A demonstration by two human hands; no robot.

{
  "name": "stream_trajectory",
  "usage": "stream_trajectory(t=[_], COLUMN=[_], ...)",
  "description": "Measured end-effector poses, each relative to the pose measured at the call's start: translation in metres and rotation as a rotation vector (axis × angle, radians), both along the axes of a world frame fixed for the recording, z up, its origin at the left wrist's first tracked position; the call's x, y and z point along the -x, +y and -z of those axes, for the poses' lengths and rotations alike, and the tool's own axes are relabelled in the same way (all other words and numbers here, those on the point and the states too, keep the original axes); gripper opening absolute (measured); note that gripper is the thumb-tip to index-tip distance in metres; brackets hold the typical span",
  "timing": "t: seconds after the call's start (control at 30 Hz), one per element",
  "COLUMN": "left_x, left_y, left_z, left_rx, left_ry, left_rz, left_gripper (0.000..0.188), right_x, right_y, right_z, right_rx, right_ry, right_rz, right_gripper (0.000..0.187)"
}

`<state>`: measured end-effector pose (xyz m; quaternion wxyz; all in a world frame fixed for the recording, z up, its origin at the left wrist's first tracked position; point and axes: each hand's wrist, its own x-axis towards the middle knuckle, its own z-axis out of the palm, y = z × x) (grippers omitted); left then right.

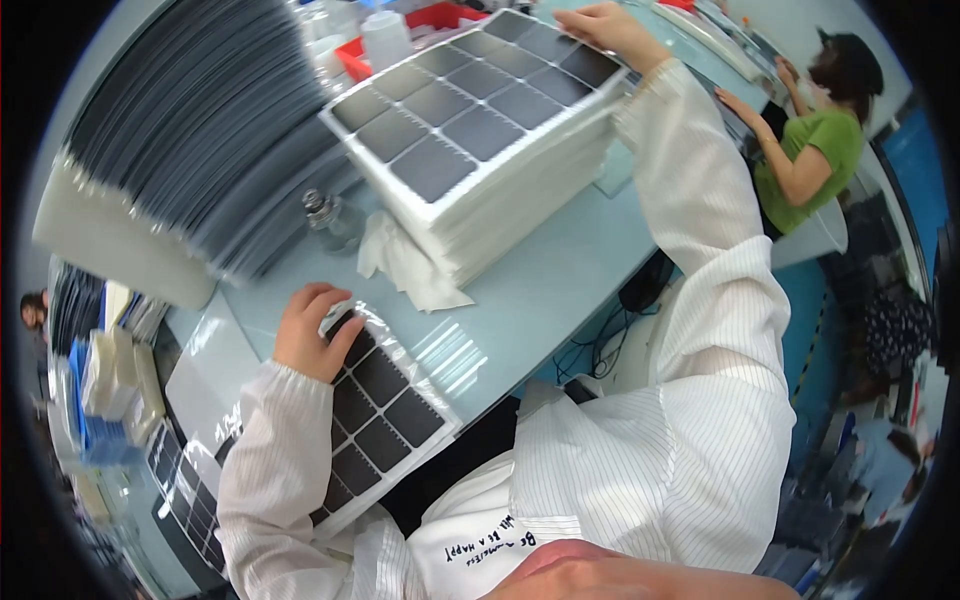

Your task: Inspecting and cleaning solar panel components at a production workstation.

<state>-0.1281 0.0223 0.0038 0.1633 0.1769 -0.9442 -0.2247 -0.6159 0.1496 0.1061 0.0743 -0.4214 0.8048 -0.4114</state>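
A thick white stack (520, 205) stands on the table, topped by a white-bordered sheet (480, 103) with rows of dark grey squares. My right hand (615, 35) reaches to the far right corner of that top sheet, fingers bent and closed at its edge; the fingertips are partly hidden. Close to my body lies a similar sheet (385, 410) with black squares and a shiny clear border. My left hand (312, 330) rests at its upper left corner, thumb and fingers apart. My left sleeve covers part of this sheet.
A tall pile of dark sheets (210, 130) rises at the left. Between the piles are a small glass bottle (332, 220) and a crumpled white cloth (405, 262). A red tray (435, 17) is behind. A person in green (815, 150) works at the far right; cables (600, 345) hang below the table edge.
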Motion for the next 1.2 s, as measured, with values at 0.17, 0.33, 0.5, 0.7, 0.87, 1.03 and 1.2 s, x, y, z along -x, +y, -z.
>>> stream_trajectory(t=[0.17,0.33,0.5,0.7,0.87,1.03,1.2], left_x=[-0.001,0.000,0.000,0.000,0.000,0.001,-0.001], left_y=[-0.003,0.000,-0.004,-0.003,0.002,0.001,-0.001], left_z=[0.021,0.023,0.027,0.031,0.031,0.032,0.035], left_rx=[0.022,-0.005,-0.075,0.048,0.061,0.070,0.099], left_ry=[0.047,0.044,-0.025,0.026,0.023,0.019,0.031], left_rz=[0.070,0.117,0.087,0.119,0.182,0.157,0.128], left_gripper=[0.031,0.031,0.035,0.033,0.029,0.026,0.026], right_x=[-0.013,-0.042,-0.075,-0.091,-0.087,-0.087,-0.097], right_y=[0.031,0.061,0.060,0.066,0.062,0.009,-0.079], right_z=[0.019,0.036,0.041,0.044,0.021,-0.037,-0.058], right_rx=[0.166,0.028,0.039,0.038,-0.133,-0.137,-0.269], right_ry=[-0.050,0.343,0.336,0.373,0.425,0.567,0.705], right_rz=[0.047,0.028,0.113,0.246,0.215,0.174,-0.051], right_gripper=[0.045,0.049,0.047,0.048,0.051,0.051,0.056])
